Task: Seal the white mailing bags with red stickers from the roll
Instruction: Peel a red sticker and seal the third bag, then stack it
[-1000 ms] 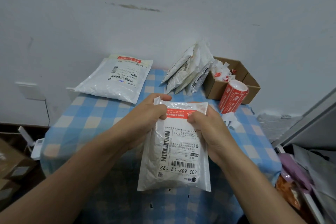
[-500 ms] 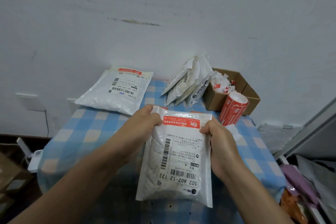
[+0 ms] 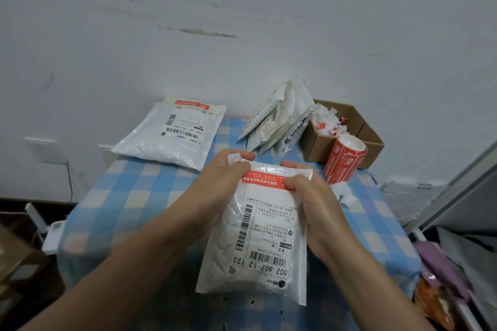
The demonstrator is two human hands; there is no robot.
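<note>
So both hands were on the bag (image 3: 258, 236), which was held just over the table (image 3: 134, 191), pretty much dead center of the view, label side up with the print reading upside down. The red sticker (image 3: 265, 181) sat across the bag's top edge at 12 o'clock. The left hand (image 3: 220, 183) had its fingers curled round the top left corner, with the plastic bunched up in the grip. The right hand (image 3: 314, 204) pinched the top right edge, thumb down on the right end of the sticker and fingers round the back. Couldn't tell how well the sticker was stuck on under that thumb.

The roll (image 3: 344, 158) stood tilted at about 2 o'clock from the bag, leaning on the front of the box (image 3: 347, 129), with a loose strip (image 3: 344, 193) of white backing trailing off it onto the table. The box was cardboard, open, and had crumpled white and red scraps (image 3: 325, 122) in it.

At 12 to 1 o'clock a pile (image 3: 279, 121) of more white bags stood on edge, propped against the box's left side. Over at 11 o'clock a second bag (image 3: 172, 134) lay flat at the back left of the table, with a red sticker across its far end. The table had a blue checked cloth and was pushed up to a white wall (image 3: 242, 21).
</note>
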